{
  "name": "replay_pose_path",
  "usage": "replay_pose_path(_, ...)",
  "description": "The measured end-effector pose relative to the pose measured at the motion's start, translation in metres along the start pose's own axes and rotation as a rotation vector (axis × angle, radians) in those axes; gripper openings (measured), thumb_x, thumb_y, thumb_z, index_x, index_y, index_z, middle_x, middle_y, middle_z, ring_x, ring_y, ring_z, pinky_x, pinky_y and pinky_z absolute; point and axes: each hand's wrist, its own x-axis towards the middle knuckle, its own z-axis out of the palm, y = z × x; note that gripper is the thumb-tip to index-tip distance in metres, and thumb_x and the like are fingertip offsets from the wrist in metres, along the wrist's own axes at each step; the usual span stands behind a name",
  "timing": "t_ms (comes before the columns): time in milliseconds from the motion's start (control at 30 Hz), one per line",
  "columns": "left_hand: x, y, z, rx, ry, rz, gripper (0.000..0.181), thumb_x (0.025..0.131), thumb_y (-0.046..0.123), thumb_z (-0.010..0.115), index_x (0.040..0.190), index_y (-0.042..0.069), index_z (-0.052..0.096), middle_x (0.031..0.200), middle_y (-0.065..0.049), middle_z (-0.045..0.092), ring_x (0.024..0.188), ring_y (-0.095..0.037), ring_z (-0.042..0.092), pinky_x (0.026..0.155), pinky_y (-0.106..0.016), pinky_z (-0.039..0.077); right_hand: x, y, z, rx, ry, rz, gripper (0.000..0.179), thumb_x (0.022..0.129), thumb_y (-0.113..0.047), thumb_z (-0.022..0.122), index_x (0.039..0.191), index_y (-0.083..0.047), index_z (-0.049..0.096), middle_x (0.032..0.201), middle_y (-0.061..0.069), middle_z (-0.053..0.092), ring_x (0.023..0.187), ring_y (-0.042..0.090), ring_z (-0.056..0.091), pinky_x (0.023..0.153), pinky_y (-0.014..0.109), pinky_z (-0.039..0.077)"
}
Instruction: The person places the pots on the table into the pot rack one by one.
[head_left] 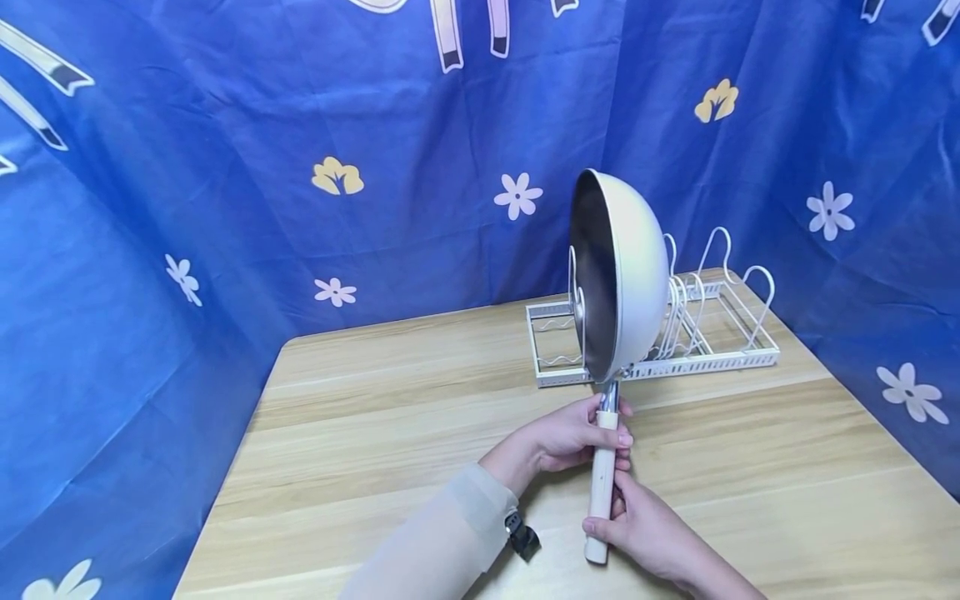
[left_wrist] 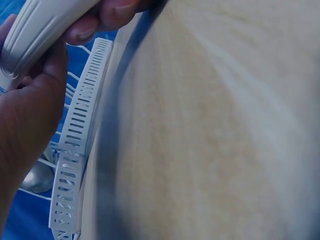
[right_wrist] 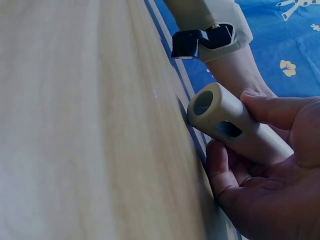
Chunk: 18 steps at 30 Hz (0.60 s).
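Observation:
A wok [head_left: 637,258], white outside and dark inside, stands on its edge in the white wire rack [head_left: 705,362], its handle [head_left: 602,483] pointing toward me. My left hand [head_left: 573,437] grips the handle's upper part, just below the metal neck [head_left: 610,396]. Lower down, near the handle's end, my right hand [head_left: 648,529] pinches it between thumb and fingers. The right wrist view shows the hollow handle end [right_wrist: 240,120] with a slot in its side. Part of the rack is hidden behind the wok.
The rack's wire loops [head_left: 761,300] rise to the right of the wok. Beneath is a wooden table [head_left: 390,417]. A blue patterned cloth [head_left: 420,167] hangs behind and at both sides. A small black device [head_left: 522,537] sits at my left sleeve.

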Motion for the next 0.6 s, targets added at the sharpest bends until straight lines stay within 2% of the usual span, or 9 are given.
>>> replay_pose_path(200, -0.003, 0.001, 0.003, 0.028, 0.031, 0.007, 0.041, 0.104, -0.009, 0.057, 0.141, 0.007, 0.045, 0.092, 0.000, 0.074, 0.082, -0.014, 0.076, 0.083, -0.027, 0.068, 0.000, 0.000, -0.001, -0.033, -0.006, 0.000, 0.094, 0.095, -0.019, 0.083, 0.160, 0.017, 0.026, 0.106, 0.010, 0.067, 0.089, 0.010, 0.068, 0.079, 0.019, 0.060)
replay_pose_path(333, -0.004, 0.005, 0.010, 0.097, 0.094, 0.006, 0.054, 0.106, -0.003, 0.060, 0.154, 0.001, 0.037, 0.096, -0.004, 0.072, 0.084, -0.014, 0.076, 0.086, -0.027, 0.069, 0.000, 0.001, -0.003, -0.059, 0.002, -0.008, 0.092, 0.096, -0.021, 0.082, 0.161, 0.014, 0.027, 0.110, 0.010, 0.067, 0.094, 0.008, 0.067, 0.082, 0.018, 0.058)
replay_pose_path(400, -0.006, 0.007, 0.016, 0.137, 0.127, 0.006, 0.060, 0.106, 0.000, 0.062, 0.159, 0.000, 0.032, 0.096, -0.005, 0.071, 0.084, -0.013, 0.076, 0.088, -0.028, 0.069, -0.002, 0.000, -0.003, -0.086, 0.013, -0.008, 0.091, 0.097, -0.024, 0.080, 0.162, 0.012, 0.029, 0.116, 0.010, 0.068, 0.101, 0.010, 0.067, 0.086, 0.017, 0.057)
replay_pose_path(533, -0.009, 0.008, 0.024, 0.214, 0.186, 0.025, 0.063, 0.106, 0.004, 0.064, 0.160, -0.002, 0.031, 0.095, -0.005, 0.070, 0.083, -0.013, 0.074, 0.091, -0.029, 0.069, -0.006, -0.002, -0.007, -0.141, 0.007, -0.005, 0.080, 0.103, -0.030, 0.074, 0.160, 0.009, 0.035, 0.109, 0.006, 0.069, 0.097, 0.006, 0.065, 0.080, 0.018, 0.055)
replay_pose_path(600, -0.012, 0.009, 0.027, 0.260, 0.219, 0.027, 0.057, 0.107, 0.007, 0.064, 0.155, -0.003, 0.037, 0.099, -0.006, 0.072, 0.085, -0.013, 0.074, 0.093, -0.030, 0.068, -0.009, -0.003, -0.010, -0.168, -0.007, -0.011, 0.066, 0.105, -0.031, 0.071, 0.153, 0.007, 0.046, 0.100, 0.002, 0.067, 0.088, 0.002, 0.062, 0.074, 0.019, 0.054)
